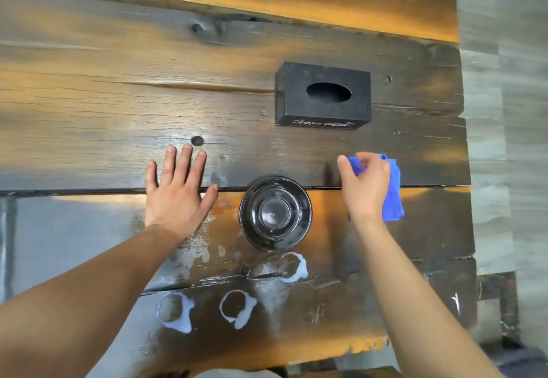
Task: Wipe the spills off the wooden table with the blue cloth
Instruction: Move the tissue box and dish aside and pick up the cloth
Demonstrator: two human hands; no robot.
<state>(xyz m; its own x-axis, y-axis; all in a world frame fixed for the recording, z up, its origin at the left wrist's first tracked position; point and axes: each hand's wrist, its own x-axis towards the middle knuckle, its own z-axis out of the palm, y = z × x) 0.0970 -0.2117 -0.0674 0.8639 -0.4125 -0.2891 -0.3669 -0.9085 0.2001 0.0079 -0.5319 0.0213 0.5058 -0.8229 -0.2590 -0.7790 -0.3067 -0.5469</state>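
Note:
The blue cloth (393, 192) hangs bunched from my right hand (366, 188), whose fingers pinch its upper edge just right of the bowl. My left hand (176, 188) lies flat and open on the wooden table (89, 105), fingers spread, left of the bowl. Three white ring-shaped spills mark the near planks: one (298, 268) just below the bowl, one (237, 308) near the front middle, one (175, 312) to its left. Pale wet smears (195, 250) spread between my left wrist and the rings.
A dark glossy bowl (275, 213) stands between my hands. A black tissue box (323, 96) sits behind it, further back. The table's right edge (468, 170) borders a grey floor, and a dark bench or stool (501, 288) stands at the lower right.

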